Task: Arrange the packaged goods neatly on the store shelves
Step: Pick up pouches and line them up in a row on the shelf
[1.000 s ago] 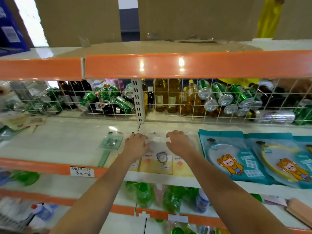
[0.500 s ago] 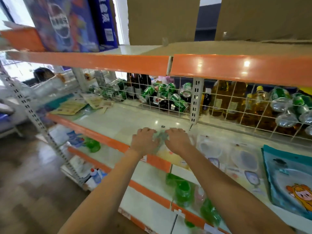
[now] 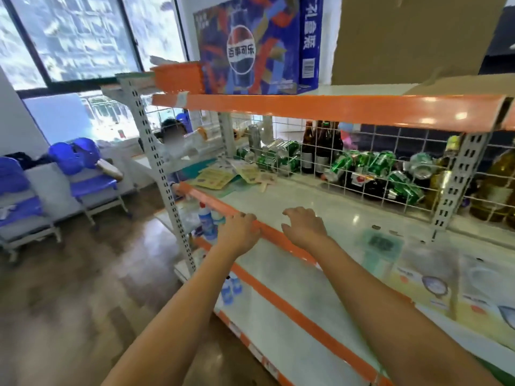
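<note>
My left hand (image 3: 239,232) hovers at the orange front edge of the white middle shelf (image 3: 292,210), fingers loosely curled, holding nothing. My right hand (image 3: 303,227) hangs over the bare shelf surface a little to the right, fingers relaxed and empty. Flat packaged goods lie further right on the shelf: a pale green packet (image 3: 379,246) and yellow-and-white packets (image 3: 434,282). At the shelf's far left end lie several yellow flat packets (image 3: 214,178).
A wire grid (image 3: 362,168) backs the shelf, with green cans and dark bottles behind it. A blue cola carton (image 3: 250,45) and a cardboard box (image 3: 412,37) stand on the top shelf. Bottles sit on the lower shelf. Blue chairs (image 3: 89,176) stand on the floor at left.
The view has swung left along the shelf. Both hands have come off the packets they were pressing and moved left; they are now apart and empty near the shelf's front edge.
</note>
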Available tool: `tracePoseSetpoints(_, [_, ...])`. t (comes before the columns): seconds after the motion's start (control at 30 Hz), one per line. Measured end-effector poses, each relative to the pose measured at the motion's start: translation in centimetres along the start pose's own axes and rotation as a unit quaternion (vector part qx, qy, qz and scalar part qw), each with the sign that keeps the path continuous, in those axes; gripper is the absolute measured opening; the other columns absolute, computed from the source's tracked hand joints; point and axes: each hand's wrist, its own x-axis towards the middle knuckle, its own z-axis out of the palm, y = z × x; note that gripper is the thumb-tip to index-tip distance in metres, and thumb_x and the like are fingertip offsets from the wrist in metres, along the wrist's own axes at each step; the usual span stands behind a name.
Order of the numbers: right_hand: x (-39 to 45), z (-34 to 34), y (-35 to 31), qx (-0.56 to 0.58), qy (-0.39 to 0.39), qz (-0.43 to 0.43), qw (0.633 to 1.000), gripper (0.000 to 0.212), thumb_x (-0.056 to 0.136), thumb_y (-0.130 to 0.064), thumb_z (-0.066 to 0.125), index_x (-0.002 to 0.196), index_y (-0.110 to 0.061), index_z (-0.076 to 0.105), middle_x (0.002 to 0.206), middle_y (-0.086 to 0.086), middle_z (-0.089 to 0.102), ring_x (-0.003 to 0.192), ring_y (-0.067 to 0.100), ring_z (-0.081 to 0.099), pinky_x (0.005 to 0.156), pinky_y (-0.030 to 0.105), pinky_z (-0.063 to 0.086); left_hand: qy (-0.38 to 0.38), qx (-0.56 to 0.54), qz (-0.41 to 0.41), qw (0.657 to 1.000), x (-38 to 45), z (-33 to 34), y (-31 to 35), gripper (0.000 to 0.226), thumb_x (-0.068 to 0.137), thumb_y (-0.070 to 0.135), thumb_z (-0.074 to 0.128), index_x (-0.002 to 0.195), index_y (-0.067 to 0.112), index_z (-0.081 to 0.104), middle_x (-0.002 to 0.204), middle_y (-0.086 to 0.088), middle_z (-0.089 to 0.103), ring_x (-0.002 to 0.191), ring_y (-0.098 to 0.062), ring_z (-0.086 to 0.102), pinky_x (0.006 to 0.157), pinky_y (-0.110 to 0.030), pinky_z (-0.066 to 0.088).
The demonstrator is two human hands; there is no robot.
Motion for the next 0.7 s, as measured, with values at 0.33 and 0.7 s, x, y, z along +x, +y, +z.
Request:
tracePoseSetpoints(0.33, [7.1,5.6,-7.0,-0.052,-0.061,-0.038,0.996,0.039,0.098,-0.034,0.036,0.131,-0.016,0.047,0.132,0.009,0.048,0.123,0.031,0.042,0.099,0.044,0.037,-0.003,-0.029,-0.076,0.997,3.3,1.4,-10.2,0.045,0.096,0.044,0.042,0.136,0.023,0.047,0.139,-0.009,0.045,0.126,-0.032,0.041,0.102,-0.043,0.039])
tracePoseSetpoints(0.7, [20.3,6.2,-12.1,-0.018,-0.042,-0.105,0.993,0.044,0.095,-0.033,0.044,0.136,-0.018,0.045,0.140,0.009,0.043,0.128,0.029,0.037,0.102,0.042,0.034,0.048,-0.028,-0.132,0.990,12.8,-1.7,-16.4,0.046,0.097,0.041,0.041,0.138,0.020,0.044,0.139,-0.009,0.046,0.129,-0.029,0.039,0.102,-0.041,0.037])
